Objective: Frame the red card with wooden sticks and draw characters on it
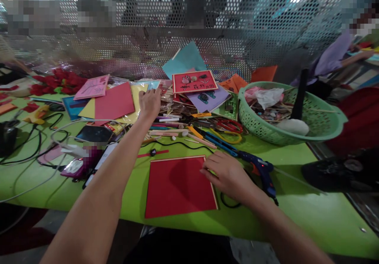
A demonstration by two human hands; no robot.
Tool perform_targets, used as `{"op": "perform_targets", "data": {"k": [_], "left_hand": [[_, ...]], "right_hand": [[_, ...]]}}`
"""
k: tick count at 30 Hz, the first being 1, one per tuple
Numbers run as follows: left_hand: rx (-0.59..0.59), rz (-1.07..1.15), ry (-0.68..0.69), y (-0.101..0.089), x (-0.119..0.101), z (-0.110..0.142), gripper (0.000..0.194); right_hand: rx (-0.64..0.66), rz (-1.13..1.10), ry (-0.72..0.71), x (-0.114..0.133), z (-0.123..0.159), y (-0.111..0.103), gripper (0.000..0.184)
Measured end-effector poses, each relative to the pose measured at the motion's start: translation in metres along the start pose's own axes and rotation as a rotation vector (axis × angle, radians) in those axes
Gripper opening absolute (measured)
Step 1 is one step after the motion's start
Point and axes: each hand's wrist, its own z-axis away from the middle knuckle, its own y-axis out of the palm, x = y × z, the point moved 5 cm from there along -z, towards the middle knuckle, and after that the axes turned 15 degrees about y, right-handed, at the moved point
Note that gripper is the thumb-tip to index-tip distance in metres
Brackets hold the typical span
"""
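A red card (180, 189) lies flat on the green table, with thin pale wooden strips along its top and right edges. My right hand (226, 173) is at its upper right corner, fingers curled and touching the edge; whatever they pinch is hidden. Farther forward, my left hand (150, 104) reaches into the craft pile, its fingers bent down beside clear plastic packets and a yellow sheet (136, 98). What those fingers grip cannot be made out. A blue glue gun (259, 163) with a lit red light lies right of my right hand.
A green basket (322, 132) holds scraps and a black-handled tool. Decorated red card (194, 83), coloured sheets, pens, scissors (229, 126) and sticks crowd the back. Cables and a purple device (75, 167) lie left. A perforated metal screen (166, 31) stands behind; people sit beyond it.
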Motion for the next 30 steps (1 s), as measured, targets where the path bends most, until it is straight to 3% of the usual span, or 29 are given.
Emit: {"op": "perform_targets", "data": {"k": [9,18,25,30], "left_hand": [[0.048,-0.006,0.102,0.004,-0.007,0.01,0.026],[0.071,0.003,0.165,0.015,-0.022,-0.006,0.037],[0.075,0.031,0.265,0.0,-0.025,-0.006,0.037],[0.099,0.067,0.368,-0.01,-0.044,-0.005,0.038]], "right_hand": [[-0.006,-0.023,-0.013,0.004,-0.001,-0.005,0.019],[-0.003,0.003,-0.008,0.001,-0.002,-0.004,0.018],[-0.018,0.017,-0.012,0.001,-0.001,-0.004,0.02],[-0.042,0.016,-0.03,0.002,-0.001,-0.006,0.022]]}}
